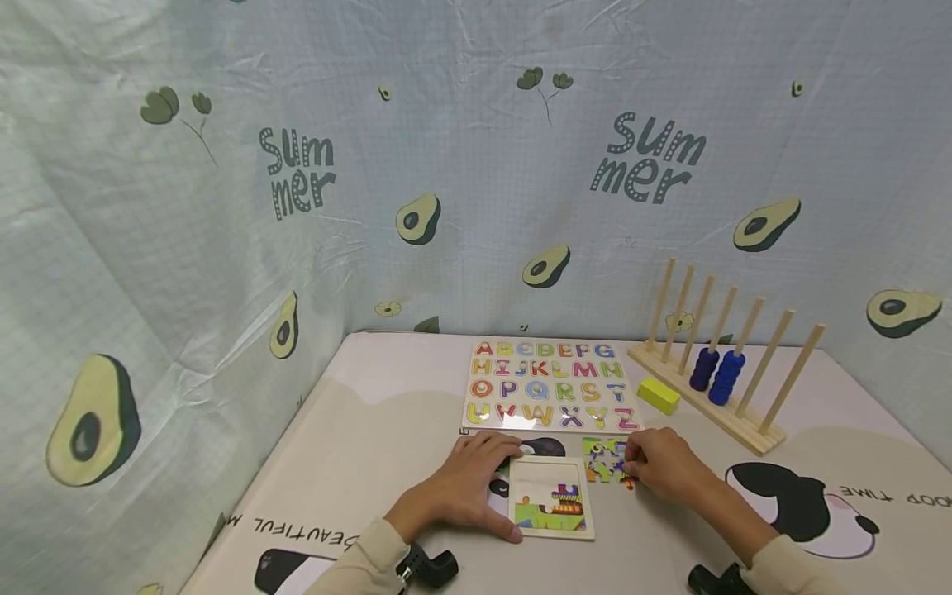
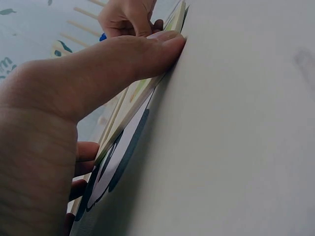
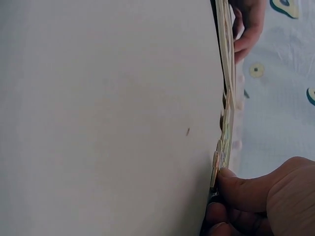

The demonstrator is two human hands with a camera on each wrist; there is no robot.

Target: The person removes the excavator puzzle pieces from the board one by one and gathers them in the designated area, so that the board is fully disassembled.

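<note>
My left hand spans the left side of a small wooden puzzle tray, thumb at its near left corner and fingers at the far one. Colourful jigsaw pieces fill the tray's lower part, while its upper part shows bare wood. In the left wrist view, the thumb lies over the tray's edge. Just right of the tray, a cluster of loose jigsaw pieces lies on the table. My right hand pinches a jigsaw piece at the cluster's right edge; fingers mostly hide it in the head view.
Behind the tray lies an alphabet board with coloured letters. A yellow block sits beside a wooden peg rack with blue beads at the back right. The table cover has printed panda pictures, and a patterned curtain hangs behind.
</note>
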